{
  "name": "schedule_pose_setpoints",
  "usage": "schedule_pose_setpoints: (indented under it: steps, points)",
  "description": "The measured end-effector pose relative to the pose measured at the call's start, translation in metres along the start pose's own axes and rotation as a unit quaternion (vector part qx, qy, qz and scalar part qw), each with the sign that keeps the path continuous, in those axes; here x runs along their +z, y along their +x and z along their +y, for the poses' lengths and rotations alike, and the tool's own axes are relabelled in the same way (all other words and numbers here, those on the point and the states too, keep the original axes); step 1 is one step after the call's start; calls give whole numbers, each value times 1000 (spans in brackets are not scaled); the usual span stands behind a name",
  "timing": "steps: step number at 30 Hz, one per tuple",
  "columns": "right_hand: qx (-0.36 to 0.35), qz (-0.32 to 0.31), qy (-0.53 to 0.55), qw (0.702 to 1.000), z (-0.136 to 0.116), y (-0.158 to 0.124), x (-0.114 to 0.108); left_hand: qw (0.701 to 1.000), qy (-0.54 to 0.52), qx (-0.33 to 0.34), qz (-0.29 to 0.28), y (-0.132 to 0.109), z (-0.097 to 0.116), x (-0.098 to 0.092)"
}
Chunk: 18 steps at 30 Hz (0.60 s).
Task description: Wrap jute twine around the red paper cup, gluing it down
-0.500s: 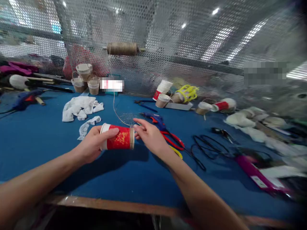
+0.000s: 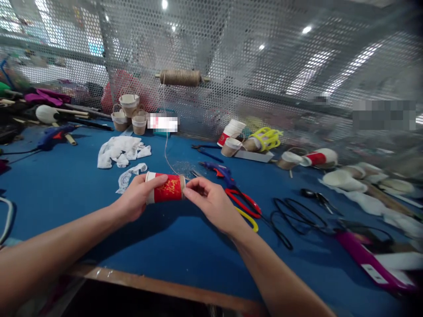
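My left hand [image 2: 134,200] is wrapped round a red and white paper cup [image 2: 167,187] that lies sideways above the table, its wide rim towards that palm. Turns of thin twine [image 2: 183,187] circle the narrow end of the cup. From there a loose strand climbs to a twine spool [image 2: 180,78] on a rod at the mesh wall. The thumb and fingertips of my right hand [image 2: 213,204] are pinched at the cup's base edge, on the twine. Just beyond that hand are a blue glue gun [image 2: 222,174] and scissors [image 2: 246,204] with red and yellow handles.
White lace [image 2: 120,149] lies left of the cup. Several twine-covered cups [image 2: 139,123] stand at the back left. Pliers [image 2: 208,152], stacked paper cups [image 2: 231,131] and a black cable [image 2: 294,211] are to the right. Another glue gun [image 2: 54,135] rests far left.
The view has shifted slightly, so the scene sits further right and lower. My right hand's fingers have moved down along the cup's base edge; the left hand keeps its hold.
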State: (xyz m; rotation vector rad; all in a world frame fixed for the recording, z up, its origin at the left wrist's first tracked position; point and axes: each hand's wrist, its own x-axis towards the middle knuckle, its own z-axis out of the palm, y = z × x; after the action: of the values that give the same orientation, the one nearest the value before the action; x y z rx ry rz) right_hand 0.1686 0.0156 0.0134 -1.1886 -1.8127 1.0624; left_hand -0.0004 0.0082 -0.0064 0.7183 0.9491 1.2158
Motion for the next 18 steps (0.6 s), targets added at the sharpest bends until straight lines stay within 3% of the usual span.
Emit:
schedule_pose_setpoints:
  steps: [4,6,12,18]
  points:
    - [66,78,177,979,3,6,-9,999,25,16,-38,4,-7,-3]
    - [90,97,215,968,7,6,-11,997,47,21,-49,6,-11,-5]
    - [133,97,159,973,26,-1,-7,992,96,38,-69,6,-17,-4]
    - [70,44,107,991,29,-6,0,969,189,93,-132,0,-12,-5]
